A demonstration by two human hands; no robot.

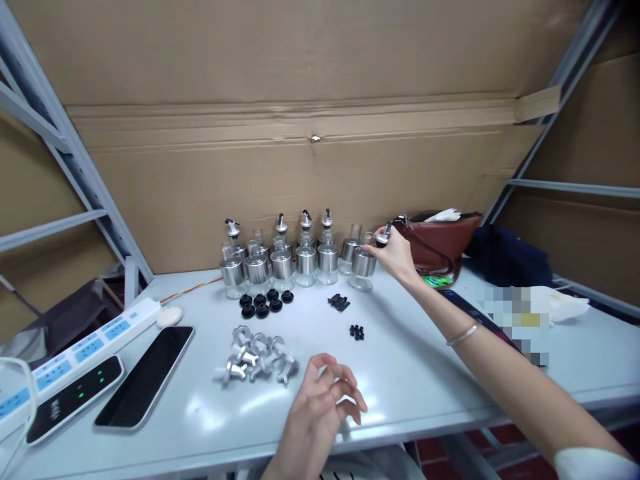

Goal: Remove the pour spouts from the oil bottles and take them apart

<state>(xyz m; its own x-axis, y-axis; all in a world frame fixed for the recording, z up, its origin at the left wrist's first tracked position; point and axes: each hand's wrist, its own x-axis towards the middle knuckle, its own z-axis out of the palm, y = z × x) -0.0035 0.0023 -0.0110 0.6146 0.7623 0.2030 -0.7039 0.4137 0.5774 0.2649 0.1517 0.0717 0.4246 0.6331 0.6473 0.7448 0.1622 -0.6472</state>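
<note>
Your right arm stretches forward and inward over the glossy pale table [415, 360]; your right hand [393, 252] pinches a pour spout [384, 237], silvery above with a dark base, between thumb and fingers; the spout sits at the fingertips, just beside the narrow neck of a clear glass bottle [363, 263] banded in smooth metal; you cannot tell whether the fingers touch that neck. Your left hand [320, 403] hovers near the front edge, fingers loosely curled and slightly apart; beyond it lie heaped silvery spout parts [260, 345], round black stoppers [262, 310] and tiny black pieces [357, 331].
</note>
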